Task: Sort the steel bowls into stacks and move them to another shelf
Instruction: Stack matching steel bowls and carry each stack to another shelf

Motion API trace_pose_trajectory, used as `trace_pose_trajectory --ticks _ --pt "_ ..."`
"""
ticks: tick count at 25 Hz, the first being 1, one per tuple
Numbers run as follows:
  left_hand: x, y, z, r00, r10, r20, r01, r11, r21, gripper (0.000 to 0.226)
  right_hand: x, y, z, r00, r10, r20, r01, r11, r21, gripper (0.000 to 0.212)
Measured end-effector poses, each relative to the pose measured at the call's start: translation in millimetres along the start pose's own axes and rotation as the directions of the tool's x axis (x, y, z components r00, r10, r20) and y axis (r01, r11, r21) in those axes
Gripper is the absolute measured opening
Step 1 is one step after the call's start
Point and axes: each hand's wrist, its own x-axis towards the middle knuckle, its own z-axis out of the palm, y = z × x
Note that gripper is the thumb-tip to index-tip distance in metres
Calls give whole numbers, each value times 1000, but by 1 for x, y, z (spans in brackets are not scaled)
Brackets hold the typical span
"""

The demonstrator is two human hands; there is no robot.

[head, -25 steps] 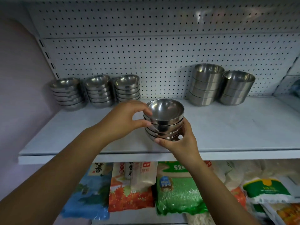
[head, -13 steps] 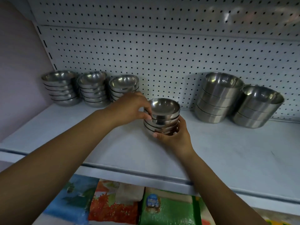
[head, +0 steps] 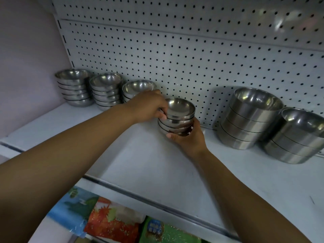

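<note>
A short stack of small steel bowls is held over the white shelf, close to the pegboard. My left hand grips its left side near the rim. My right hand cups the stack from below and in front. Three stacks of small bowls stand along the back left: one at the wall, one beside it, and a third partly hidden behind my left hand. Two stacks of larger, straight-sided bowls stand at the right, the nearer and the farther right.
A white pegboard backs the shelf and a pale wall closes its left end. Below the shelf's front edge lie coloured food bags. Bare shelf surface lies between the held stack and the large bowls.
Both hands have carried the small stack deeper onto the shelf, toward the pegboard and beside the third small stack. The view has shifted closer and leftward.
</note>
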Motion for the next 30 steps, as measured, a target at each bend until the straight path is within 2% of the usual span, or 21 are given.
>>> trace_pose_trajectory --ticks 6,9,11,15,18,19,21,23,27,29,30 --pt "15 -6 -4 998 -60 3 60 997 45 19 23 -1 4 1000 -11 -11 10 999 -49 93" --pt "18 -7 -3 995 -88 -40 91 994 66 21 33 1 9 999 -27 -40 24 997 -69 108" --pt "18 -10 0 992 -103 -73 108 991 79 21 35 -2 9 999 -16 -40 13 995 -95 109" --pt "17 -14 10 983 -110 -145 121 990 70 24 38 -5 6 1000 23 -20 -25 992 -120 98" --pt "9 -14 17 969 -58 -241 82 992 91 25 31 -12 3 1000 26 -8 -27 988 -152 93" --pt "3 -14 19 962 -41 -270 65 995 81 25 28 -15 2 999 42 -3 -42 987 -155 87" --pt "-13 -13 25 946 -48 -321 61 998 30 27 19 -25 -3 997 71 23 -64 974 -217 59" --pt "-33 -9 29 927 -103 -360 93 995 -44 33 4 -37 -9 991 120 57 -96 944 -316 41" --pt "-103 3 36 890 -239 -389 176 966 -189 44 -36 -46 -14 988 101 118 -53 932 -359 73" --pt "-150 12 44 838 -385 -386 295 916 -273 48 -62 -52 -7 988 34 148 26 924 -382 75" --pt "-176 17 46 791 -484 -376 372 867 -333 50 -75 -57 0 981 2 195 78 910 -406 74"
